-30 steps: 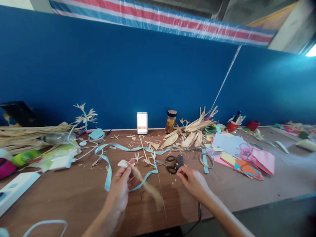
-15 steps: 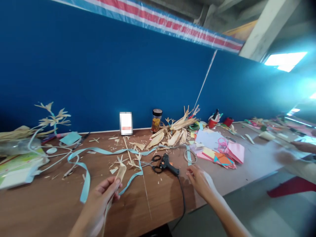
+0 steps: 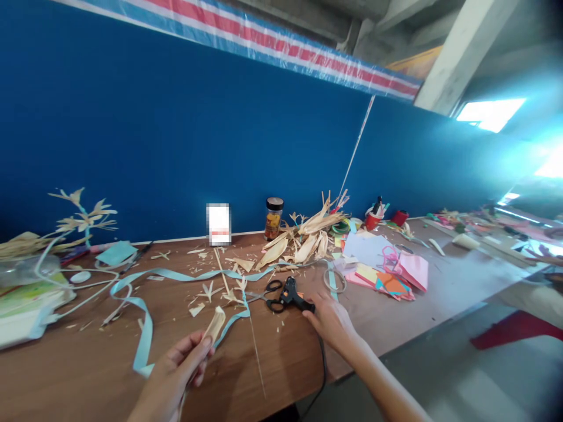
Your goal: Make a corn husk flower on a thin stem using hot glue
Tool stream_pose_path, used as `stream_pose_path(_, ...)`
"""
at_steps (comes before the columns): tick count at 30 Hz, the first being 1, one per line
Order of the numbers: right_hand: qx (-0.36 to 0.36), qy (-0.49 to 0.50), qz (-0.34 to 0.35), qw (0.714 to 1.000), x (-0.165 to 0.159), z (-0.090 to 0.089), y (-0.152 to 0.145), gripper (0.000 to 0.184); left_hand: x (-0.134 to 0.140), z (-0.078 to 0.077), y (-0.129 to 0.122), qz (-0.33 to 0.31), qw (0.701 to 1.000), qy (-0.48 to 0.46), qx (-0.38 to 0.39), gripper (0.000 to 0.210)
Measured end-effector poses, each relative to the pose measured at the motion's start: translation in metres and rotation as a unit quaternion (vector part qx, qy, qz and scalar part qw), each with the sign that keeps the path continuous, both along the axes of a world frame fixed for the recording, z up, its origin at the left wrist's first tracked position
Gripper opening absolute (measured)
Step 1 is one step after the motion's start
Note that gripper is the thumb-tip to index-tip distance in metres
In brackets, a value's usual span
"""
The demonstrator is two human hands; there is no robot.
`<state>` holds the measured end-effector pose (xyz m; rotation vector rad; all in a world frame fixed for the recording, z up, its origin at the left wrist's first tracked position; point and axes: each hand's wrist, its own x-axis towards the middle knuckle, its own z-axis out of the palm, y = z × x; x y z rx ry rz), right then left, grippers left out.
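My left hand (image 3: 182, 360) pinches a pale dried husk strip (image 3: 215, 325) between thumb and fingers, its end sticking up. On the brown table ahead lies a black glue gun (image 3: 290, 293), its cord running off the near edge. My right hand (image 3: 332, 319) is at the end of its handle, thumb on the near side and fingers on the far side. Black-handled scissors (image 3: 273, 296) lie just left of the gun. Beside them is a stem (image 3: 244, 296) wrapped in light-blue ribbon (image 3: 176, 274), with husk petals at its top. A husk flower (image 3: 209, 291) lies nearby.
A heap of dried husks (image 3: 308, 237) lies behind, near a jar with a black lid (image 3: 273, 220). Coloured papers (image 3: 387, 275) and a tape ring (image 3: 335, 280) are to the right. A husk-flower branch (image 3: 85, 217) and white cable (image 3: 99, 281) are left. Another person's arm (image 3: 528, 299) shows far right.
My right hand has moved left from beside the tape ring to the glue gun's handle. My left hand still holds the husk strip, slightly lower. The view has shifted a little.
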<state>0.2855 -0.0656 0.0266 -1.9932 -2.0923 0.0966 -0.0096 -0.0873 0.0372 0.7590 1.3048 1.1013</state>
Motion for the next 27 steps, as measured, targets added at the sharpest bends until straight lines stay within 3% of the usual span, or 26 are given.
stream_pose_path(6,0.005,0.021,-0.002,1.0,-0.008,-0.009,0.007,0.021,-0.001,0.0,-0.001,-0.009,1.0,-0.003,0.0,0.034)
stream_pose_path(10,0.073,0.064,-0.012,0.995,-0.002,-0.009,0.003,0.019,-0.004,-0.001,0.0,-0.014,1.0,-0.001,-0.018,0.037)
stream_pose_path(14,0.119,0.064,-0.07,0.988,0.023,-0.011,-0.007,0.019,-0.006,-0.002,0.001,-0.012,1.0,-0.005,-0.023,0.037)
stream_pose_path(20,0.103,0.002,-0.177,0.979,0.073,-0.027,-0.016,0.018,0.002,0.0,0.001,-0.009,0.999,-0.011,-0.029,0.039)
stream_pose_path(27,0.081,0.004,-0.184,0.98,0.086,-0.036,-0.014,0.021,0.007,0.004,-0.001,-0.017,0.999,-0.003,-0.028,0.039)
